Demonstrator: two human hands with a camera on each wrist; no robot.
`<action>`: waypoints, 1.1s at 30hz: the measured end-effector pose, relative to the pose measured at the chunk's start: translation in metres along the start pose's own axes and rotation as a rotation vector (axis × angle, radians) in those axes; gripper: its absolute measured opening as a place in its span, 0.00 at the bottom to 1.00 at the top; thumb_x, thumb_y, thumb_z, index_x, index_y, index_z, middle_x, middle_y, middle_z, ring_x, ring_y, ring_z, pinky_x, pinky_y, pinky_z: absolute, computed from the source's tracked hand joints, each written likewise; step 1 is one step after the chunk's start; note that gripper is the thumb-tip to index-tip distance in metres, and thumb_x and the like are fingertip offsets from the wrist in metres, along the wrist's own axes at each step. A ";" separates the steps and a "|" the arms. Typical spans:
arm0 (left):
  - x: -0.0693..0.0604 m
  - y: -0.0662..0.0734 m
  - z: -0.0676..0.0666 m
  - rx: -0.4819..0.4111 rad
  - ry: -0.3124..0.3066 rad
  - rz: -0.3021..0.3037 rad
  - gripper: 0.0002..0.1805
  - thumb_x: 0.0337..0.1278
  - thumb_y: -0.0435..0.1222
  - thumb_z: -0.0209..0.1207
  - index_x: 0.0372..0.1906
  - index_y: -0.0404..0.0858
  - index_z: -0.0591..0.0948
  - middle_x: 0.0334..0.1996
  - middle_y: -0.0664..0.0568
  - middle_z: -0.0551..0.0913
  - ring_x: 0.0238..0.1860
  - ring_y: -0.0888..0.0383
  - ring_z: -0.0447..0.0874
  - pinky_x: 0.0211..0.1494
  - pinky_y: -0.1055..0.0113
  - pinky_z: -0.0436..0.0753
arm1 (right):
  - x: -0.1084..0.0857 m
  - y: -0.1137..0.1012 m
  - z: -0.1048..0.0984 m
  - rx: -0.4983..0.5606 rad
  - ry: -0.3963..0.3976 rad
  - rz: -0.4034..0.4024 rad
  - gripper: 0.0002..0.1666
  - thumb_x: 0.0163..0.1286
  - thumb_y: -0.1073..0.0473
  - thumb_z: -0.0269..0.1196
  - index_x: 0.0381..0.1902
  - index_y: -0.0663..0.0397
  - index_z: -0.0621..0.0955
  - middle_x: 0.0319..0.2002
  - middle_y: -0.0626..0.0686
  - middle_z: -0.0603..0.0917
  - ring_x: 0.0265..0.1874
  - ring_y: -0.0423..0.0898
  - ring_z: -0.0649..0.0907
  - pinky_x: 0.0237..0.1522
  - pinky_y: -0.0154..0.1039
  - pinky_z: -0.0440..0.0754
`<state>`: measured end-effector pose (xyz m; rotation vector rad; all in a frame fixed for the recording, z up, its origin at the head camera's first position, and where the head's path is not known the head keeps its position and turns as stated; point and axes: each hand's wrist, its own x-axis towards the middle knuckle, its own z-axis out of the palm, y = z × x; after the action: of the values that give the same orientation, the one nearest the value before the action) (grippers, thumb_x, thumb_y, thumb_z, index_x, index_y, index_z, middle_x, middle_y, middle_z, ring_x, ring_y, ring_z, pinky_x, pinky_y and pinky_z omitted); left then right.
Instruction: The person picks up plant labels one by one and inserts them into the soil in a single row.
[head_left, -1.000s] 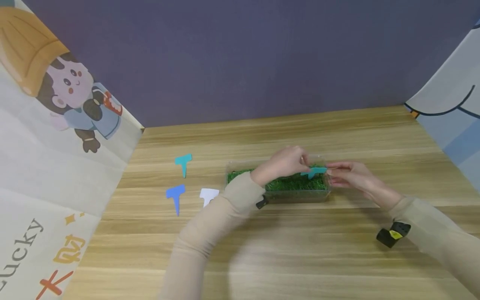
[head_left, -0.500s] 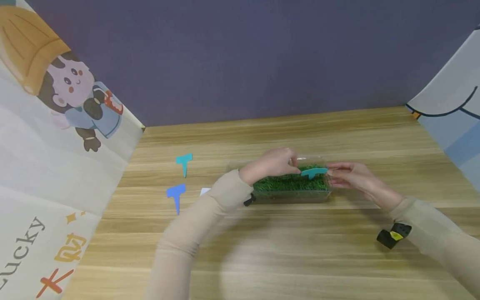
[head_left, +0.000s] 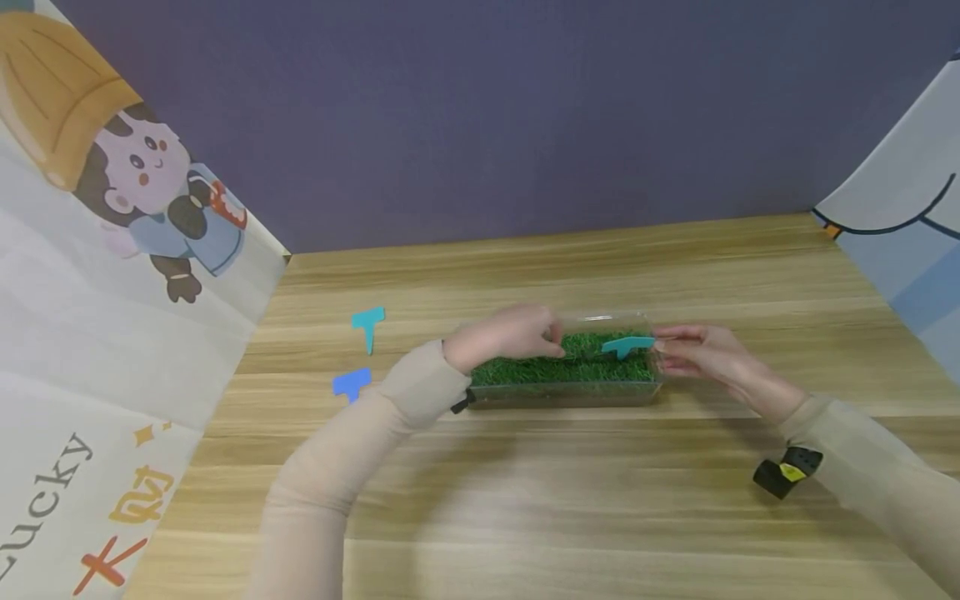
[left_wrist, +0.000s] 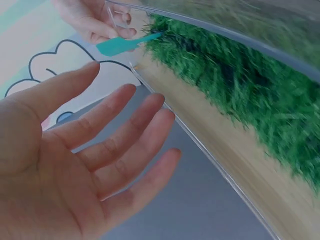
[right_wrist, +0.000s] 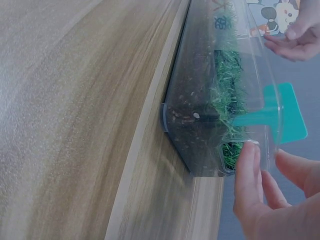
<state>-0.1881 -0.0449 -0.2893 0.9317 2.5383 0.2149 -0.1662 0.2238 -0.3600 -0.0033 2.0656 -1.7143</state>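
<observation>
A clear rectangular planter box (head_left: 562, 397), filled with dark soil and green artificial-looking grass (head_left: 581, 367), sits on the table. A teal T-shaped plant label (head_left: 628, 345) stands upright in the grass near its right end. In the right wrist view, the label's stem (right_wrist: 252, 118) goes down into the grass. My left hand (head_left: 504, 335) hovers over the box's left half; its fingers (left_wrist: 132, 112) are spread and loosely bent, holding nothing. My right hand (head_left: 701, 354) is at the box's right end, with its fairly straight fingers (right_wrist: 246, 175) against the end wall.
Left of the box, another teal label (head_left: 368, 327) lies flat on the wooden table (head_left: 570, 500). A blue label (head_left: 352, 382) lies below it, partly covered by my left sleeve (head_left: 408, 396). A dark panel (head_left: 525, 125) rises behind the table.
My left hand has moved left, away from the label in the grass, and its sleeve now hides the white label. My right hand and the planted label have stayed in place.
</observation>
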 end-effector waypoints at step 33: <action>-0.080 -0.053 0.002 -0.126 0.143 -0.027 0.13 0.57 0.36 0.54 0.46 0.34 0.77 0.38 0.49 0.80 0.38 0.57 0.78 0.43 0.65 0.77 | -0.001 -0.001 0.001 0.033 -0.011 0.017 0.39 0.60 0.57 0.59 0.61 0.72 0.55 0.36 0.45 0.80 0.36 0.41 0.81 0.43 0.34 0.77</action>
<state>-0.1627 -0.1371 -0.2793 0.8607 2.6304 0.4421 -0.1656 0.2230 -0.3590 0.0146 2.0231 -1.7344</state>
